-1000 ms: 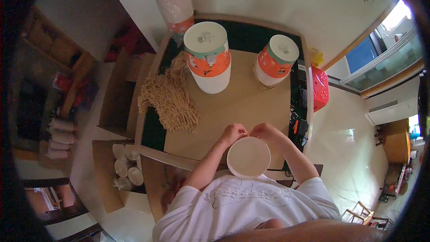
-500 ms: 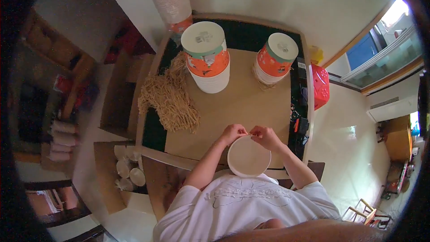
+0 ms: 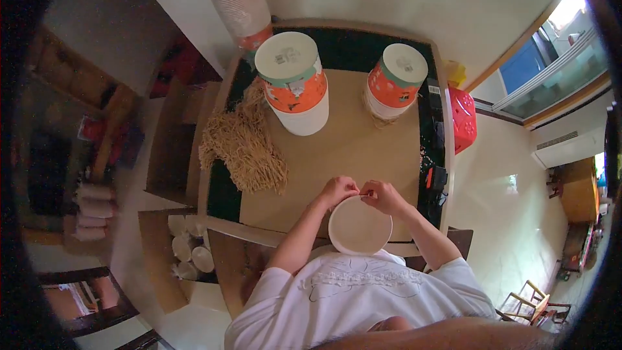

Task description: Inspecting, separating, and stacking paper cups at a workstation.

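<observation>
Tub, pale and round, is positioned over the near edge of the table, just before the white shirt; whether it is touched by the cloth cannot be told. With this tub taken as the clock's centre, the left hand is placed at eleven o'clock and the right hand at one o'clock, both by its far rim. The left fingers are curled closed, their tips brought close to those of the right, which are likewise drawn together in a pinch; anything caught between them is too small to be made out. Beyond the hands a brown sheet is spread over a dark green surface. At ten o'clock a loose heap of tan strands is laid partly on the sheet. At eleven a large orange, green and white stack is stood, with a taller column of nested containers seen farther out. Just past twelve a smaller stack is set, tan strands showing at its foot. A black-and-orange object is found at two, and a carton holding white containers is seen near nine.
</observation>
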Available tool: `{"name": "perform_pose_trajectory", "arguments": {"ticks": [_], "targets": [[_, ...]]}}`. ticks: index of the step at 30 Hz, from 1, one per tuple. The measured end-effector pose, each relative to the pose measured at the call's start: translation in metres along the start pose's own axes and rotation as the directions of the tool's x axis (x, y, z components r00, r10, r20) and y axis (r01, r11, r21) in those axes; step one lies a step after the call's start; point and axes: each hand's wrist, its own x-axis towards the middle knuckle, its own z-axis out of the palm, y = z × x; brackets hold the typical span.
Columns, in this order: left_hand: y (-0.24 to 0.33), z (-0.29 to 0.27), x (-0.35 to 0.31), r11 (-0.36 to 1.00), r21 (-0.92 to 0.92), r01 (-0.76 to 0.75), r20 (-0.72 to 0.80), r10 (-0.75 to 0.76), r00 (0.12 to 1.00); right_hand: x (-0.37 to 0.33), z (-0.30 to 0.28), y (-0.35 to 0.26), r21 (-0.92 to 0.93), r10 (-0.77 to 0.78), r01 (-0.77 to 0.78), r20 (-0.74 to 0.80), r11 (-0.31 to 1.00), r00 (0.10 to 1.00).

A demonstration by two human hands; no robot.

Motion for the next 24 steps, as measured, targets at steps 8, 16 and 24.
{"name": "perform_pose_trajectory", "arguments": {"ticks": [8, 16, 24], "targets": [[0.010, -0.007, 0.005, 0.967, 0.233, -0.103, -0.115, 0.133, 0.984, 0.004, 0.001, 0.002, -0.011, 0.064, -0.063, 0.053, 0.998, 0.997], [0.030, -0.010, 0.002, 0.991, 0.122, -0.052, -0.211, 0.077, 0.974, 0.022, -0.004, 0.030, 0.332, 0.402, -0.457, 0.223, 0.825, 0.888], [0.026, -0.006, 0.005, 0.993, 0.117, -0.023, -0.193, 0.045, 0.980, 0.035, -0.005, 0.038, 0.406, 0.445, -0.594, 0.406, 0.695, 0.798]]}}
